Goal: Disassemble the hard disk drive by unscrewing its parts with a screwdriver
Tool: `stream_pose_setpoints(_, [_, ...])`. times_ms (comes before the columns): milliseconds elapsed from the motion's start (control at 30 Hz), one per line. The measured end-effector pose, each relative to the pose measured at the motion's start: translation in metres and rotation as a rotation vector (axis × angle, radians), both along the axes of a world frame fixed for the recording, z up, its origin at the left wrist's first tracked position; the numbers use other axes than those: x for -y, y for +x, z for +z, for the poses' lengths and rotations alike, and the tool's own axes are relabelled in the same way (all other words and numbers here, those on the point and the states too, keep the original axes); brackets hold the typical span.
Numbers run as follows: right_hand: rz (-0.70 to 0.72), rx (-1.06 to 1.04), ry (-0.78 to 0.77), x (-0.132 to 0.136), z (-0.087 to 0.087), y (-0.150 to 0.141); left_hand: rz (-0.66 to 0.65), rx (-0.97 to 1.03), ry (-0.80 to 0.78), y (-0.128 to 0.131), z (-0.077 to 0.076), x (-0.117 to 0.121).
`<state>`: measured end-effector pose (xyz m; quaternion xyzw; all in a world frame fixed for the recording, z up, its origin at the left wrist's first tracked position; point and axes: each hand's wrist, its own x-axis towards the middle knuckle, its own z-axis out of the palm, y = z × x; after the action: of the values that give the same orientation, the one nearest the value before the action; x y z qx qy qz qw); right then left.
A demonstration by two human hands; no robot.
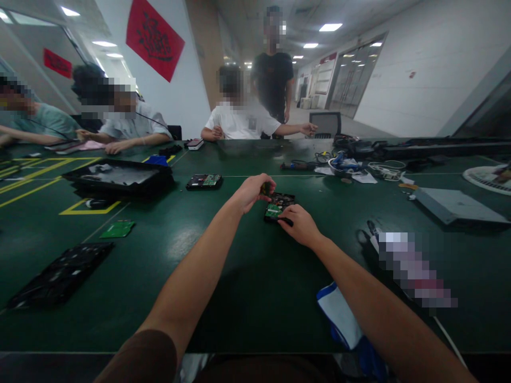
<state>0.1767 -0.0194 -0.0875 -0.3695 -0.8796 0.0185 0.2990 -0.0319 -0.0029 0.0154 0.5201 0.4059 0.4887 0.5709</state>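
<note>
Green table [223, 266], seen from head height. Red poster [155, 40], at 11 o'clock from the black device [285, 199]: dark brush-style characters, illegible here. Left hand [255, 192], forearm toward 1 o'clock: fingers bent down by the device's 11 o'clock side; how tightly, and around what, cannot be told. Right hand [299, 225], reaching toward 10 o'clock: fingertips pinch a dark piece [286, 221] at the 5 o'clock edge. The device lies on the table between the 2 hands, long axis roughly 1 to 7 o'clock, its green board [273, 211] toward 7.
</note>
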Motion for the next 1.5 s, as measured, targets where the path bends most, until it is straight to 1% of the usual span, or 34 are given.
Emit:
stream_pose_setpoints(167, [-0.002, 0.004, -0.008, 0.000, 0.000, 0.000, 0.097, -0.270, 0.159, -0.002, 0.004, 0.003])
stream_pose_setpoints(233, [0.001, 0.004, -0.007, 0.000, 0.000, 0.001, 0.134, -0.339, 0.177, -0.003, 0.007, 0.005])
stream_pose_setpoints(300, [0.003, -0.002, -0.006, 0.000, 0.000, 0.001, 0.145, -0.371, 0.176, -0.005, 0.009, 0.006])
stream_pose_setpoints(400, [0.006, -0.009, -0.007, -0.001, 0.000, 0.001, 0.084, -0.327, 0.114, -0.007, 0.011, 0.009])
stream_pose_setpoints(533, [0.008, -0.003, -0.009, -0.002, -0.001, 0.001, -0.020, -0.177, -0.031, -0.006, 0.011, 0.010])
stream_pose_setpoints(633, [0.010, 0.000, -0.010, -0.002, -0.001, 0.001, -0.060, -0.102, -0.091, -0.006, 0.010, 0.009])
stream_pose_setpoints(800, [0.011, 0.000, 0.003, -0.001, 0.000, 0.001, -0.029, -0.125, -0.100, -0.007, 0.010, 0.009])
stream_pose_setpoints(967, [0.007, -0.002, 0.004, 0.000, 0.001, 0.000, -0.079, -0.055, -0.164, -0.006, 0.011, 0.010])
stream_pose_setpoints(1033, [0.009, -0.002, 0.001, 0.000, 0.001, 0.000, -0.079, -0.032, -0.174, -0.006, 0.009, 0.008])
stream_pose_setpoints(1167, [0.011, -0.006, -0.012, 0.000, 0.002, 0.000, -0.023, -0.095, -0.117, -0.008, 0.007, 0.005])
stream_pose_setpoints(1267, [0.013, -0.008, -0.017, 0.000, 0.002, 0.000, -0.018, -0.135, -0.090, -0.008, 0.007, 0.005])
stream_pose_setpoints(1433, [0.011, -0.008, -0.002, 0.000, 0.001, 0.000, -0.076, -0.040, -0.153, -0.006, 0.006, 0.006])
stream_pose_setpoints(1500, [0.014, -0.008, -0.001, 0.000, 0.000, 0.001, -0.073, -0.020, -0.157, -0.006, 0.005, 0.004])
